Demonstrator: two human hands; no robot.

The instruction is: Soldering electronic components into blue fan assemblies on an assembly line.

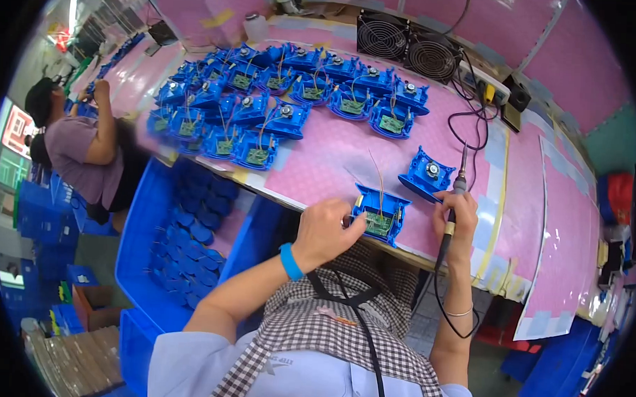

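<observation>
My left hand (329,230), with a blue band at the wrist, grips the left side of a blue plastic housing (400,214) at the table's near edge. Inside this housing is a green circuit board (380,224), with thin wires rising from it. My right hand (460,221) is closed round the handle of a soldering iron (460,184), its tip pointing up and away from the board. Just left of the iron lies a second blue housing half (425,186) holding a round speaker; the right fingertips are close to its edge, and I cannot tell whether they touch.
Several rows of blue housings (311,93) with boards and speakers stand at the back left. Two black fans (407,47) and black cables (468,116) are at the back. A blue bin (137,252) of blue parts sits below left. Another person (82,145) works at far left.
</observation>
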